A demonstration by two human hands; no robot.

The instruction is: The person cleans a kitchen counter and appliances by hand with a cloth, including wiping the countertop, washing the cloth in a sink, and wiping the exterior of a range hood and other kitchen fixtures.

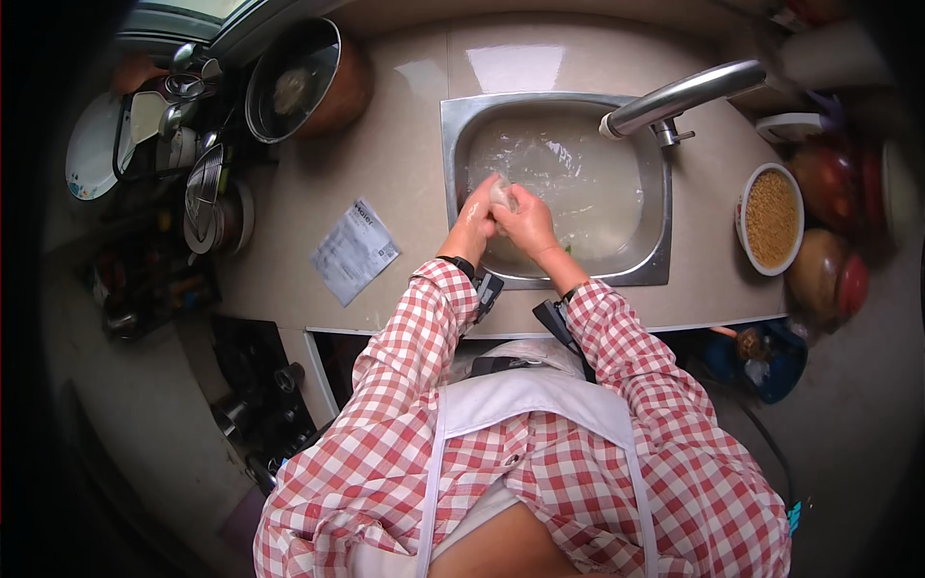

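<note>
Over the left part of a stainless steel sink (654, 253) holding cloudy water, my two hands meet around a small whitish, wet item (502, 193); its kind cannot be told. My left hand (475, 217) holds it from the left, with wet fingers. My right hand (526, 222) grips it from the right, fingers bent. The water (578, 188) is rippled, and a small green scrap lies near the sink's front wall. A curved metal faucet (686, 94) reaches over the sink's back right corner.
Left of the sink, a printed sheet (355, 251) lies on the counter. A large pot (340, 87) stands at the back left, beside a dish rack (119, 144) with utensils. At right are a bowl of yellowish granules (772, 217) and red-lidded jars (824, 274).
</note>
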